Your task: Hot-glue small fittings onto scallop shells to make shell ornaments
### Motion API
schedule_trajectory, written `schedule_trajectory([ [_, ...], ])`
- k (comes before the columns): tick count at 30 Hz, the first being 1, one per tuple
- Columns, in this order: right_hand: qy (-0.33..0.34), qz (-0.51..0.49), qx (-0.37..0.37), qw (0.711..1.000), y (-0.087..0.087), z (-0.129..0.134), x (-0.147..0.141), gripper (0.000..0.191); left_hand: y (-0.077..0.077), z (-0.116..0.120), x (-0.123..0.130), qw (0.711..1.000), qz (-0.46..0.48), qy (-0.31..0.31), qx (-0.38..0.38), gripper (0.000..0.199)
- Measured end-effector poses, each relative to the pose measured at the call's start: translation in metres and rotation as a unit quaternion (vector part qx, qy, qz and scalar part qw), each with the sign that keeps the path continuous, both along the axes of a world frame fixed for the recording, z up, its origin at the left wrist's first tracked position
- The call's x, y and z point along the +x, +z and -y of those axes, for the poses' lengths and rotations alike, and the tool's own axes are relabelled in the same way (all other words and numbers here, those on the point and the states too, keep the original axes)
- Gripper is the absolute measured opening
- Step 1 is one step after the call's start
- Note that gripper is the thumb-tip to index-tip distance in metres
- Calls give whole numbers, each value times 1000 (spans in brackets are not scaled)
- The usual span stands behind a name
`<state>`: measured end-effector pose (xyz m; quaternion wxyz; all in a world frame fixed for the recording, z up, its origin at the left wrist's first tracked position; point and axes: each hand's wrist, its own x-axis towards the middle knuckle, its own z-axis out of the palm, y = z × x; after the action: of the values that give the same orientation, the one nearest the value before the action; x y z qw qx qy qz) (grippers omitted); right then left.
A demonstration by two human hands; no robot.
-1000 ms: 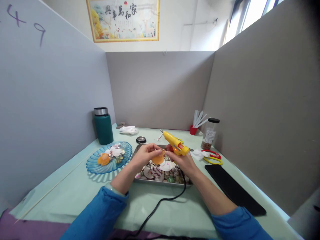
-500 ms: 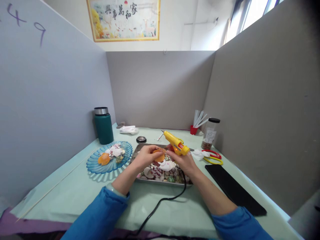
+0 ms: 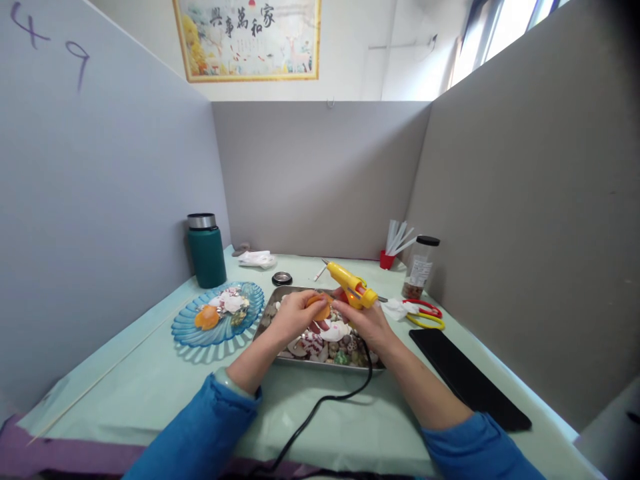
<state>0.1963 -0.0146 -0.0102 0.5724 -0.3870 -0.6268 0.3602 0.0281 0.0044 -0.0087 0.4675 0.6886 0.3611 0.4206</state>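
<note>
Orange shell (image 3: 319, 309) was pinched in the fingers of the left hand (image 3: 293, 315), held just above the metal tray (image 3: 277, 299) of mixed shells and pebbles; the right hand (image 3: 364, 321) was wrapped around the grip of the yellow glue gun (image 3: 349, 285), its nozzle pointing up and away toward the back wall, its black cord (image 3: 320, 407) trailing down over the tray's near edge and across the pale green table cover (image 3: 150, 387). Both hands sat close together over the tray, the shell right beside the gun's handle (couldn't tell if they actually touched). Left of the tray was a blue glass plate (image 3: 187, 333) with a few shells on it, one of them orange too; a dark green flask (image 3: 207, 249) stood behind that. Off to the right lay red and yellow scissors (image 3: 425, 315), a clear jar with a black lid (image 3: 420, 268), a red cup of white sticks (image 3: 387, 257), and a flat black slab (image 3: 467, 377) near the table edge.
</note>
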Motion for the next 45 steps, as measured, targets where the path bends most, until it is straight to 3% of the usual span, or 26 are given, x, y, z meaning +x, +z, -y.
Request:
schedule_trajectory([
  [19,18,-20,-14,1000,1,1,-2,31,12,10,0,997,15,-67,-16,29],
  [25,-12,35,4,999,-1,-1,-2,28,11,7,-1,995,77,-36,-44,32],
  [32,-64,126,83,986,-12,-4,-3,25,12,0,-7,990,128,28,-50,31],
  [40,-70,278,167,943,-10,0,-2,9,12,-4,-10,981,170,-19,-91,24],
  [45,-80,313,202,925,-8,2,-3,5,14,-2,-10,979,175,-8,-105,18],
])
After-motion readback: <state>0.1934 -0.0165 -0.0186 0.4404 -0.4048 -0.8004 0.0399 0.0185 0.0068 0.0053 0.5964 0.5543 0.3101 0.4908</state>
